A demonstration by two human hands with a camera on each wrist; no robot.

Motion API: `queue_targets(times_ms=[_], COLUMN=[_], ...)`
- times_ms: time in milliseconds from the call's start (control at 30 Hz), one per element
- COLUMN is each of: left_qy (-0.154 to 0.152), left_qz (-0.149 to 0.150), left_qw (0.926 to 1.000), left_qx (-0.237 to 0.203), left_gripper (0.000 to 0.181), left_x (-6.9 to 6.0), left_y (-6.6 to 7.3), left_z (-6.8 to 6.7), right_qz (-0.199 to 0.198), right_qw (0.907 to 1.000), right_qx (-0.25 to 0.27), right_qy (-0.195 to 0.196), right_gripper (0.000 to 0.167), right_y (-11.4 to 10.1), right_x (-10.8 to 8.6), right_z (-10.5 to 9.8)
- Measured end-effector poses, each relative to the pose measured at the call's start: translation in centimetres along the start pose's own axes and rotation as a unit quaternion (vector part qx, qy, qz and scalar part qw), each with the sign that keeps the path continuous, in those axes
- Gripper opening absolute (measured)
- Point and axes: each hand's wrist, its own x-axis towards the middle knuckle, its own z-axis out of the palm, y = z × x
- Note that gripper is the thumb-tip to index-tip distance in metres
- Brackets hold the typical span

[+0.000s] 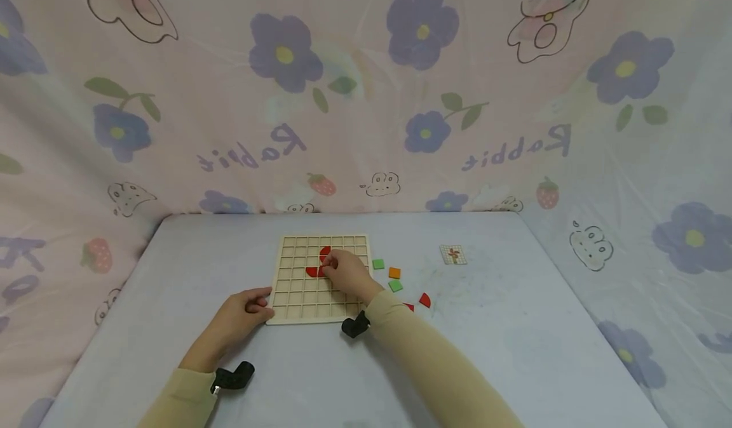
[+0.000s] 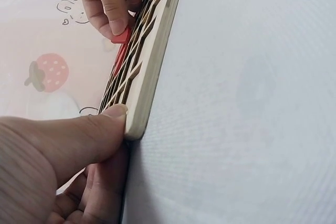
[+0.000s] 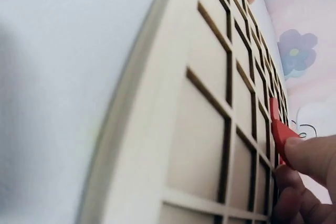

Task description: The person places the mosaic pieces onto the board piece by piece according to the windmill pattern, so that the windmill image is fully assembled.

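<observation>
A pale wooden grid board (image 1: 294,312) lies on the table, with red pieces (image 1: 311,272) in cells near its middle. My left hand (image 1: 237,317) holds the board's near left corner. In the left wrist view, the thumb (image 2: 107,129) presses on the rim and a finger lies against the side. Over the grid, my right hand (image 1: 347,274) pinches a red piece (image 3: 283,136) between thumb and fingers. The held piece also appears tilted in the left wrist view, above other red pieces (image 2: 119,59) in the grid.
Right of the board lie two green squares (image 1: 379,264), an orange square (image 1: 394,273) and a red quarter-circle (image 1: 424,300). The right sleeve partly covers another red piece (image 1: 409,307). A small gridded picture card (image 1: 454,254) sits farther right. A printed curtain (image 1: 354,110) hangs behind the table.
</observation>
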Motion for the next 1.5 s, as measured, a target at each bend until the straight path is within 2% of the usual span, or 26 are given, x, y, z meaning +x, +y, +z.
queue_targets(times_ms=[400,733,900,1067,1367,1500], left_qy=[0.002,0.001,0.001,0.001,-0.002,-0.002], left_qz=[-0.004,-0.004,-0.002,-0.013,-0.007,-0.005], left_qw=[1.0,1.0,1.0,0.9999,1.0,1.0], left_qx=[-0.006,0.0,0.005,0.001,0.002,0.003], left_gripper=[0.052,0.052,0.052,0.052,0.052,0.052], left_x=[0.3,0.0,0.2,0.3,0.3,0.3], left_y=[-0.2,0.1,-0.2,-0.1,-0.2,-0.4], left_z=[-0.1,0.1,0.1,-0.1,0.0,0.0], right_qz=[0.005,0.033,0.027,0.022,0.02,0.019], right_qw=[0.9999,0.9992,0.9993,0.9997,0.9997,0.9996], right_qx=[-0.013,-0.016,-0.02,-0.01,0.0,0.013], right_qy=[0.007,0.017,0.013,0.009,0.016,0.014], right_gripper=[0.006,0.009,0.009,0.01,0.01,0.017], right_y=[-0.7,-1.8,-1.5,-1.5,-1.4,-1.0], right_x=[0.0,-0.6,-0.5,-0.4,-0.5,-0.5], right_z=[0.1,0.0,0.2,0.3,0.5,0.5])
